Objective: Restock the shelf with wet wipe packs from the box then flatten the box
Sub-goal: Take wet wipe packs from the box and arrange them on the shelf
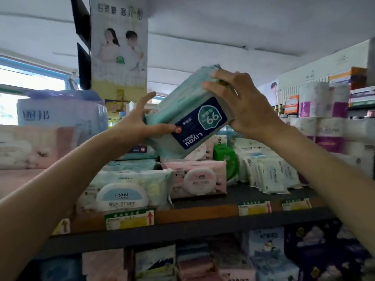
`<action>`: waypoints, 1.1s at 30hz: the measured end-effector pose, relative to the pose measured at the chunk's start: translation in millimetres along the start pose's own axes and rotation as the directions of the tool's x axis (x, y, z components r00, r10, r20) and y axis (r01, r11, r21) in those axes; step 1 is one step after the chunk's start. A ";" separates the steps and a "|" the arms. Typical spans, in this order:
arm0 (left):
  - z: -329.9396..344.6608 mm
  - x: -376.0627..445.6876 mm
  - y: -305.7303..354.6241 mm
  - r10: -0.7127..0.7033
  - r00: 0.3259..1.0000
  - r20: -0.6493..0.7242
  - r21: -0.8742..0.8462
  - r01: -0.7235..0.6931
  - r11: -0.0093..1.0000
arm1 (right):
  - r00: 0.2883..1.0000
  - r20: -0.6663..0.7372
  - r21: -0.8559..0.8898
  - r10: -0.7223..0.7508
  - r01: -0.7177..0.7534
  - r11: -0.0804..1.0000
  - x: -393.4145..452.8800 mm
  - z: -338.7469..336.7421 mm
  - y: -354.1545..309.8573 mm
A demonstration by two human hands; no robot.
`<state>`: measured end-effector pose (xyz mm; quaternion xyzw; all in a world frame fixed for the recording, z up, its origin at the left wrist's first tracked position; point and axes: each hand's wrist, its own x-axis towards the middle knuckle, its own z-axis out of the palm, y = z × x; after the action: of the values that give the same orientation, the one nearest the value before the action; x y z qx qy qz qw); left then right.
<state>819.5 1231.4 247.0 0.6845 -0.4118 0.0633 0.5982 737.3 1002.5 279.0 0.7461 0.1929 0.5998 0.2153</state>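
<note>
I hold a teal wet wipe pack (182,116) with a dark blue label tilted in the air above the top shelf (233,195). My left hand (140,120) grips its lower left end, thumb on the front. My right hand (241,104) wraps over its upper right end. Below it lie stacked wipe packs: a white and blue one (125,191) at the front left and a pink one (198,177) beside it. The box is out of view.
A green pack (225,157) and white sachets (269,173) sit to the right on the shelf. Toilet paper rolls (324,110) stand further right. Large tissue bundles (58,114) stand at the left. A poster pillar (119,45) rises behind. Price tags (129,219) line the shelf edge.
</note>
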 end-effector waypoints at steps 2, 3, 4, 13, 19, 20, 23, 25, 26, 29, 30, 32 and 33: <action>4.6 9.2 -3.1 0.046 0.991 -0.125 -0.067 -0.055 0.996 | 0.937 -0.063 0.153 0.343 -0.331 0.931 13.2 15.0 -13.2; 7.5 12.4 -5.4 0.047 0.982 -0.184 -0.124 -0.070 0.990 | 0.832 0.001 0.370 0.554 -0.515 0.773 18.2 19.2 -25.8; 10.2 14.9 -8.1 0.042 0.971 -0.235 -0.182 -0.086 0.979 | 0.735 0.146 0.617 0.662 -0.591 0.520 21.6 22.1 -38.6; 14.0 12.8 -37.2 0.347 0.870 -0.351 0.346 -0.224 0.911 | 0.620 0.391 0.877 0.680 -0.475 -0.071 30.4 78.6 -79.7; -35.8 15.0 -26.4 0.139 0.826 -0.546 0.120 -0.087 0.989 | 0.941 -0.039 0.469 0.336 -0.280 0.838 43.8 109.8 -64.9; -42.7 15.6 -26.0 0.136 0.743 -0.655 0.080 -0.110 0.991 | 0.977 -0.061 0.313 0.206 -0.177 0.933 46.3 118.4 -68.4; -56.1 14.2 -36.9 0.259 0.554 -0.791 0.319 0.013 0.948 | 0.998 -0.013 0.074 -0.059 0.060 0.995 53.1 152.2 -84.6; -60.5 13.5 -52.6 0.278 0.644 -0.712 0.485 0.166 0.858 | 0.990 0.075 0.050 -0.119 0.116 0.992 55.8 162.1 -102.1; -62.0 13.5 -61.0 0.192 0.706 -0.681 0.476 0.228 0.849 | 0.979 0.157 0.068 -0.131 0.122 0.990 59.1 166.0 -111.4; -66.5 13.3 -80.9 -0.103 0.755 -0.647 0.493 0.518 0.699 | 0.859 0.466 0.214 -0.211 0.122 0.969 72.2 180.0 -130.6; -68.0 12.6 -85.6 -0.141 0.745 -0.652 0.528 0.579 0.621 | 0.814 0.523 0.295 -0.253 0.105 0.950 75.9 180.3 -131.4; -67.2 11.3 -90.8 -0.178 0.734 -0.655 0.530 0.614 0.584 | 0.791 0.539 0.500 -0.289 -0.024 0.865 82.4 180.9 -121.3; -63.6 10.2 -90.7 -0.189 0.736 -0.651 0.508 0.607 0.612 | 0.795 0.537 0.597 -0.282 -0.123 0.793 85.1 178.3 -112.2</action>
<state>910.1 1276.8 200.9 0.8861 -0.0012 0.2595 0.3841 925.9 1126.3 252.6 0.9158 0.3284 0.2273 0.0422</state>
